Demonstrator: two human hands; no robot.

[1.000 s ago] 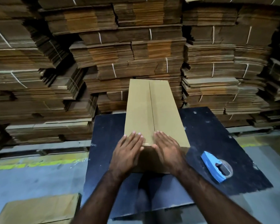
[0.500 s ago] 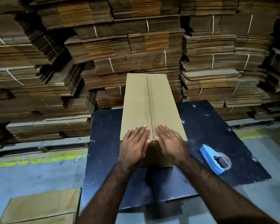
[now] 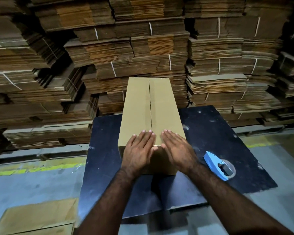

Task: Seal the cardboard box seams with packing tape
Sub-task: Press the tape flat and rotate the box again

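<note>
The left hand (image 3: 139, 150) and right hand (image 3: 177, 150) lie spread flat, pressing the flaps at the near end of the cardboard box (image 3: 151, 112). Releasing pressure risks the flaps springing apart. The long, plain brown box stands on the tabletop (image 3: 105, 150); its centre seam looks untaped. The tape dispenser (image 3: 218, 166) lies right of the box.

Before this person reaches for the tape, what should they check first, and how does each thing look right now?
1. Flaps of the cardboard box closed flat: ok.
2. Centre seam flaps meeting, only a thin dark line: ok.
3. Left hand and right hand pressing flat on the near end, either side of the seam: ok.
4. Blue tape dispenser on the dark table, right of the right hand: ok.
5. Tape already on the seam: not ok, none visible.
6. Tape left on the roll: cannot tell.
</note>
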